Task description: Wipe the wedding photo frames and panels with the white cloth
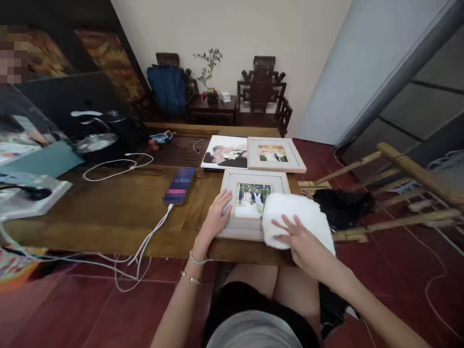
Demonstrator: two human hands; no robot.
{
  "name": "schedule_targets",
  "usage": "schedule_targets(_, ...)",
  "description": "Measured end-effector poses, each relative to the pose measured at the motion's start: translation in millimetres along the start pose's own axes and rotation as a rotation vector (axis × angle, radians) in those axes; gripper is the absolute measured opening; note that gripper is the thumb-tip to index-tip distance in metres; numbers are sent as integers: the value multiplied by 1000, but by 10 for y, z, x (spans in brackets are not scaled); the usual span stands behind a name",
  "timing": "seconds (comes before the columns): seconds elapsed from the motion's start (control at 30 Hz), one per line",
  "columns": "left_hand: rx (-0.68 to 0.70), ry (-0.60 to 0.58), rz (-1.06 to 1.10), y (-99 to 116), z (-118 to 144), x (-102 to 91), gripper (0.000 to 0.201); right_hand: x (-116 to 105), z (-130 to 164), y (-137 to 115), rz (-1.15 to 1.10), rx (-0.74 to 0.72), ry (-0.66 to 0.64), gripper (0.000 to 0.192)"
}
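My right hand (302, 241) lies flat, fingers spread, on the white cloth (295, 220) over the near-right corner of the photo frame (250, 205) at the table's near edge, left hand (217, 215) open-fingered pinning the frame's left border, glass just left of cloth.

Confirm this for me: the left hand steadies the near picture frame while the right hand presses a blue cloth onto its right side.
Not quite: the cloth is white, not blue. The head view shows the left hand resting flat on the near picture frame at its left edge, while the right hand presses the white cloth onto the frame's right side.
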State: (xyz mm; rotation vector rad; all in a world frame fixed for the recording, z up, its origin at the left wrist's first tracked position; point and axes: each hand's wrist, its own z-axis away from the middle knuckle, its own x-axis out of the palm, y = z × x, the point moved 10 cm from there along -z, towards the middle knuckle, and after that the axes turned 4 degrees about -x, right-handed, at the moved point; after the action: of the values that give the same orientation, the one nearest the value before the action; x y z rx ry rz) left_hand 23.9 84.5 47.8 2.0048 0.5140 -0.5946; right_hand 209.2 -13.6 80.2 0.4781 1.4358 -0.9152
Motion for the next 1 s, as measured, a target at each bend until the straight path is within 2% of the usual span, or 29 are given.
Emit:
schedule_targets(0.1,8,1,6,5,4,-3,36,4,-65,-192,-52,-113,-4,68)
schedule_targets(0.17,12,-5,16,13,4,-7,36,-15,-205,-134,-24,-130,30,70)
schedule_targets(0.23,12,-16,30,22,2,-13,36,-59,-431,85,61,-98,86,72)
schedule_targets(0.37,1,-35,47,32,0,-22,36,-288,-909,689,302,85,248,73)
schedule_targets(0.43,-5,-40,47,31,3,-22,36,-376,-1057,847,389,144,291,68)
schedule_targets(0.5,-7,-40,47,31,6,-22,36,-376,-1122,861,439,166,274,62)
schedule_targets(0.6,-7,-34,43,30,7,-21,36,-277,-1035,688,460,197,198,56)
schedule_targets(0.73,-11,-28,37,27,6,-16,36,-136,-636,272,418,191,87,54)
schedule_targets(0.87,-18,-21,32,35,7,-18,36,1,-112,-188,263,27,-77,70)
schedule_targets(0.93,-22,-23,31,41,9,-20,36,8,85,-395,168,-76,-92,75)
schedule_targets(1.0,-24,-29,27,44,12,-18,36,-2,151,-497,91,-125,-63,78)
